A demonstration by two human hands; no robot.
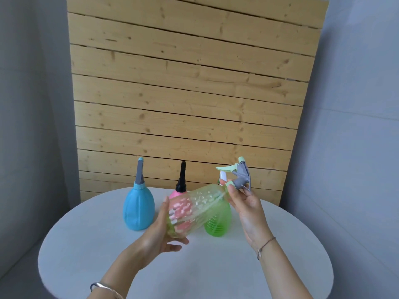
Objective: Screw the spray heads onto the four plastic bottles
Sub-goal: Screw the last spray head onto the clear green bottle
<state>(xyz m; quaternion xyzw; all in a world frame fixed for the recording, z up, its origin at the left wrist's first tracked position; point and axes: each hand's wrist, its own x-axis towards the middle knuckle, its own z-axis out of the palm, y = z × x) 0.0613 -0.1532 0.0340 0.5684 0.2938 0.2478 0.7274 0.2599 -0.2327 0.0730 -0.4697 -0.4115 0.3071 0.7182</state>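
Bottle [194, 210] of clear green plastic lies tilted above the bench [86, 244] between our hands: left hand [159, 234] cups its base, right hand [244, 203] pinches the collar of its spray head [239, 175]. No readable label.

White round surface [216, 272] lying beneath hands; slatted wooden panel [183, 93] standing beyond hands, grey walls [32, 104] flanking.
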